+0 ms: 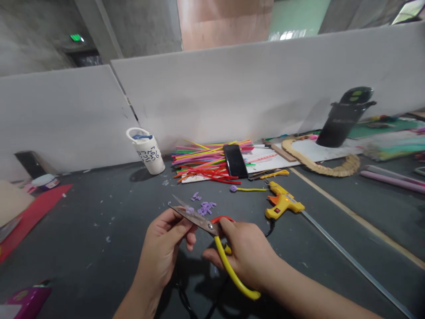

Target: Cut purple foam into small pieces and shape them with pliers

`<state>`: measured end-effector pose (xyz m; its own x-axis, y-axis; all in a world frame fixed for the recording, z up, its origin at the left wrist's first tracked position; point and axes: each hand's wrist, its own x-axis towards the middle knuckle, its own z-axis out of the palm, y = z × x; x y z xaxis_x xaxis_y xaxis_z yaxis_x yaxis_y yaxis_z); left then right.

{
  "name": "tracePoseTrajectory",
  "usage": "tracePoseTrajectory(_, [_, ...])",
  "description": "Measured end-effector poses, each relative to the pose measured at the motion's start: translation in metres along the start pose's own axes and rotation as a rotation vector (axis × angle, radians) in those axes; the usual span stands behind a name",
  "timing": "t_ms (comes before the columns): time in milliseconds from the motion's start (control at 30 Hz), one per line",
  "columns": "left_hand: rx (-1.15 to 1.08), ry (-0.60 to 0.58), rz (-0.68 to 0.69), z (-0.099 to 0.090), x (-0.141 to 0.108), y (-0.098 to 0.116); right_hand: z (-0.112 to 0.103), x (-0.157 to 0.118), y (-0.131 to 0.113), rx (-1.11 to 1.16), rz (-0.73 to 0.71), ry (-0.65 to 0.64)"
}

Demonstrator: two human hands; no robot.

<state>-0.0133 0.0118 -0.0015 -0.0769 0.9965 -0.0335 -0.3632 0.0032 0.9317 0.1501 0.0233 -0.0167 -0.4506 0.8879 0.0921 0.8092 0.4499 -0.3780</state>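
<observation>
No text readable; white cup: dark lettering, illegible; green lit sign: too small

Free tabletop left of the purple pieces; yellow glue gun an obstacle on their right.

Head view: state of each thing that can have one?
Scissors: blades open, in the right hand
Glue gun: lying on the table; hot or cold, can't tell
Phone: flat, screen dark
White tumbler: standing, handle up
Black bottle: standing, lid on
Purple pieces: loose on the table
Purple-tipped yellow stem: lying flat
</observation>
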Motion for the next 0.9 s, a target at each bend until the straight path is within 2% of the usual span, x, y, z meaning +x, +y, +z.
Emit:
tracePoseTrajectory(367, [0.005, 0.002, 0.002, -0.0004, -0.0006, 0.0016, 0.0019, -0.0003, -0.0006, -0.006, 0.012, -0.001])
tracePoseTrajectory(600, [-0.002, 0.049, -0.004, -0.0001, -0.0014, 0.0010, -0.0014, 0.0008, 0.0000, 0.094, 0.057, -0.004])
tracePoseTrajectory(800, [0.111, 0.142, 0.123, -0.0006, -0.0019, -0.0042, -0.0022, -0.0010, -0.0022, 0.018, 0.009, 0.014])
tracePoseTrajectory(900, [0.158, 0.170, 0.144, -0.0013, -0.0028, -0.0062, 0.0002, -0.0017, -0.0017, -0.008, 0.017, 0.026])
